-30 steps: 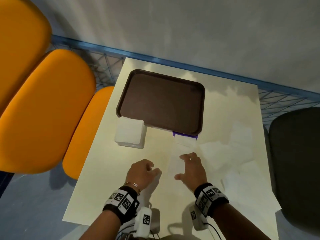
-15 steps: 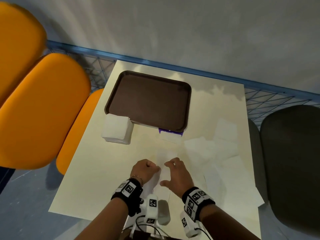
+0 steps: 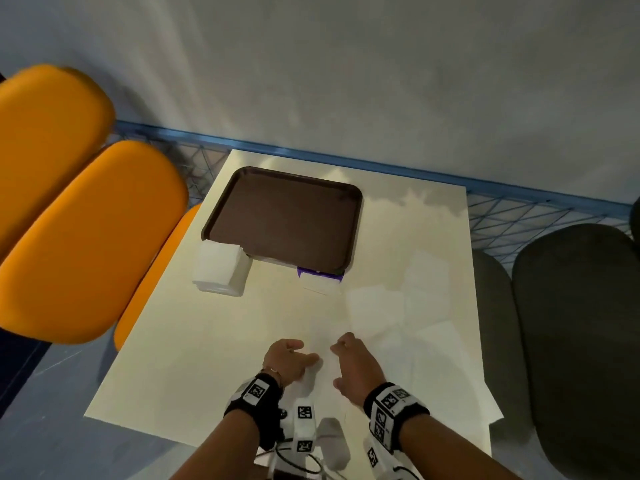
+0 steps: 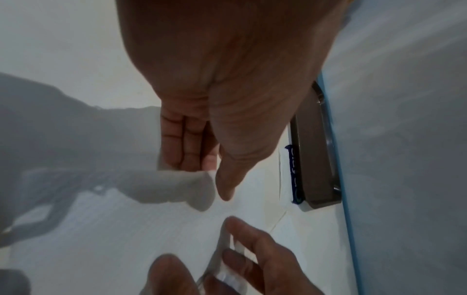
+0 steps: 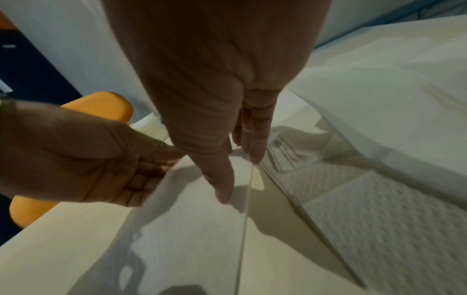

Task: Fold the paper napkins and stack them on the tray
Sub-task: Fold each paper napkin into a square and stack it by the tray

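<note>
A white paper napkin (image 3: 323, 375) lies on the cream table (image 3: 194, 358) near the front edge, between my two hands. My left hand (image 3: 289, 358) pinches its left edge between curled fingers and thumb (image 4: 225, 185). My right hand (image 3: 353, 362) pinches the right edge, which is lifted off the table (image 5: 252, 165). The brown tray (image 3: 284, 220) sits at the back left with nothing on it. A stack of white napkins (image 3: 221, 270) stands against its front left corner.
A purple-edged napkin pack (image 3: 320, 275) pokes out from under the tray's front edge. Several loose unfolded napkins (image 3: 408, 306) cover the table's right side. Orange chairs (image 3: 86, 237) stand on the left, a dark chair (image 3: 575, 341) on the right, a grey wall behind.
Both hands have drawn back toward the table's front edge and come closer together on the napkin. The tray and the stack have not moved.
</note>
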